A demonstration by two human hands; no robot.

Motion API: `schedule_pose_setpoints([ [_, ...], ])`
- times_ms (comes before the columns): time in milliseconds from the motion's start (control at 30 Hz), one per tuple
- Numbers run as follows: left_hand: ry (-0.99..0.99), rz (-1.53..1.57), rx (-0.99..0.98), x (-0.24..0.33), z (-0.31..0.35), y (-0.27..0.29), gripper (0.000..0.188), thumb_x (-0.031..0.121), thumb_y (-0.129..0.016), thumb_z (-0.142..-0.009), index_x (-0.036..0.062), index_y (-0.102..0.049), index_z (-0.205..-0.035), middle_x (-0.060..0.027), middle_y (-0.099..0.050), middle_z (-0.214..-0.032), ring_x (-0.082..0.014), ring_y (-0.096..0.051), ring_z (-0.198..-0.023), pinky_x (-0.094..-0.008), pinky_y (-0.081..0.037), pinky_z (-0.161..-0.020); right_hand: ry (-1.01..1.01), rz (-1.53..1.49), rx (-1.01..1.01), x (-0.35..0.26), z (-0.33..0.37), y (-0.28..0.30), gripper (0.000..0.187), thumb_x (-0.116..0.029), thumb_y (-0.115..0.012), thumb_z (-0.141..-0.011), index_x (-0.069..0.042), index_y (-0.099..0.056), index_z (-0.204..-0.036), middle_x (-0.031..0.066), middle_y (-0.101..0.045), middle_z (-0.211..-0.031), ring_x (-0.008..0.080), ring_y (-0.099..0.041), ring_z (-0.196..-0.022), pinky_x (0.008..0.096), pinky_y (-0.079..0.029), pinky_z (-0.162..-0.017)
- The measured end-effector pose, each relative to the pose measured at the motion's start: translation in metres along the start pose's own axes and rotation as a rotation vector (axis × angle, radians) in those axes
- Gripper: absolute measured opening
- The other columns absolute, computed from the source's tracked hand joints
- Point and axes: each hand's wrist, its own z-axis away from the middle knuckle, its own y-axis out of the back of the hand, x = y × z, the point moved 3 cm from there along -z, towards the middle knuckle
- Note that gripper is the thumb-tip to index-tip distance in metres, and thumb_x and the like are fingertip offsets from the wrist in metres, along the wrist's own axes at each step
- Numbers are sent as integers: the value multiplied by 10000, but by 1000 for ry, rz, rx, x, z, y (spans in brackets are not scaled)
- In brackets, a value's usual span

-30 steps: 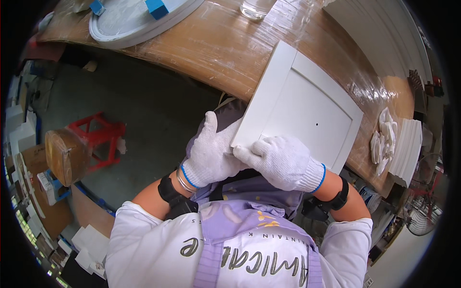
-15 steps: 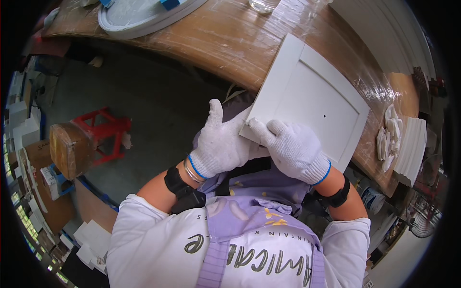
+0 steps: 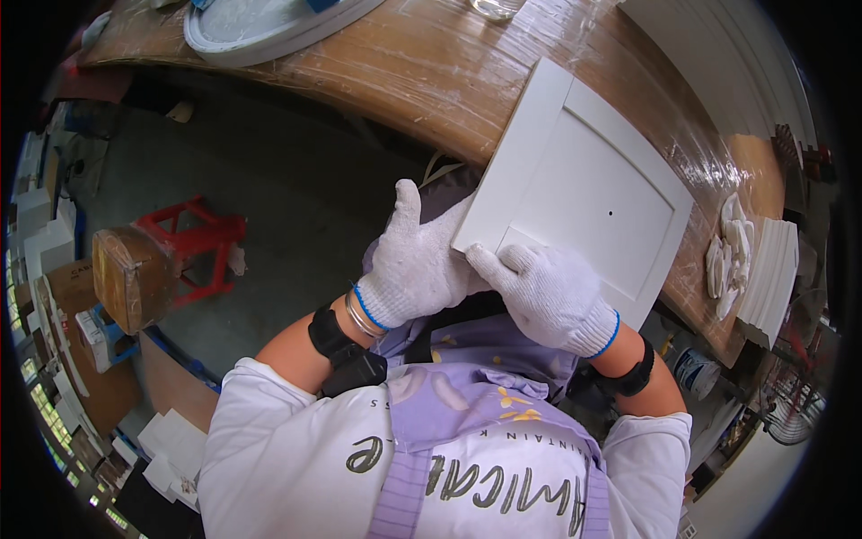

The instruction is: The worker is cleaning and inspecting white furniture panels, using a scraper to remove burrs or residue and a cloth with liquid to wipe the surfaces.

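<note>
White panel [image 3: 597,171] overhangs the surface [image 3: 395,90], near corner at the hands. Left hand [image 3: 417,260] spread, thumb off the panel, fingers partly hidden; right hand [image 3: 557,292] curled at that corner — can't tell if gripping. Panel could tip or slide off if support slackens, slick plastic film [image 3: 620,72] helping. Writing: big dark upside-down lettering [image 3: 503,487] on white shirt [image 3: 278,458] — small print on cardboard box [image 3: 61,289].

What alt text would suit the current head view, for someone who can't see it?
A person's white-gloved left hand and right hand meet at the lower left corner of a white panel with a raised border. Behind it is a brown table with a crumpled white bundle at the right.
</note>
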Motion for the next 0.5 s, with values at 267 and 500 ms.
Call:
schedule_pose_setpoints([
  [267, -3, -81, 17, 1, -1, -2, 1090, 876, -189, -765, 105, -101, -1530, -173, -238, -1536, -352, -262, -1404, -527, -222, -1138, -61, -52, 38, 8, 6, 4, 471, -86, -609, -772, -162, -560, -1234, 96, -594, -814, 297, -627, -726, 395, -506, -586],
  [500, 7, -41, 3, 2, -5, -9, 1129, 877, -243, -756, 63, -81, -1522, -202, -205, -1539, -380, -235, -1415, -571, -217, -1132, -326, -19, 501, 64, 0, 23, 322, -63, -579, -823, -148, -651, -1125, 120, -586, -768, 319, -606, -695, 403, -488, -588],
])
